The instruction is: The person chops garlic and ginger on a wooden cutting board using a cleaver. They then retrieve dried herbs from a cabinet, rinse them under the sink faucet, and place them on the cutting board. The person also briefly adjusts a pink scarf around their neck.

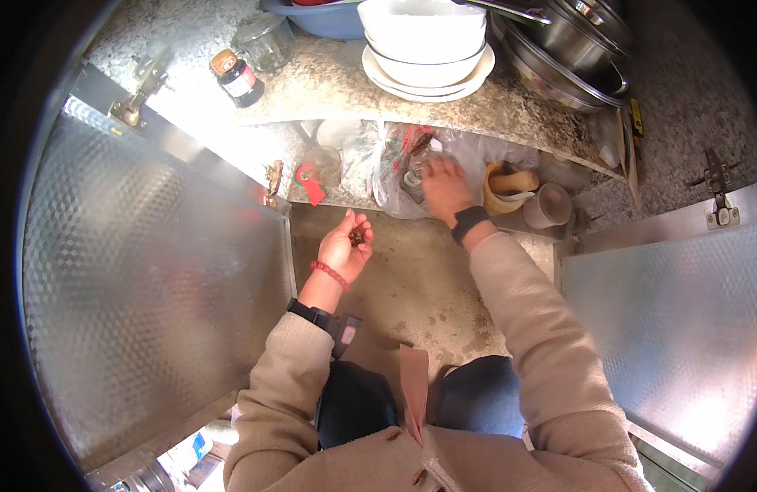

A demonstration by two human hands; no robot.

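Small dark brown pieces (356, 236) lie in the cupped palm of my left hand (346, 245), in front of the cabinet's lower shelf. My right hand (444, 187) reaches onto that shelf, over clear plastic bags (393, 190) with red and green print. Its fingertips are among the bags, and whether they grip anything cannot be told. A red plastic object (310, 186) lies left of the bags, beside a glass jar (324, 165). Right of my right hand stand a yellowish mortar (496, 200) with a wooden pestle (515, 181) and a lidded round container (547, 206).
Cabinet doors stand open at left (163, 283) and right (667, 320). The upper stone shelf (317, 92) holds stacked white bowls (424, 55), a dark bottle (240, 83), a glass container (264, 43), a blue basin (329, 19) and steel pots (569, 46).
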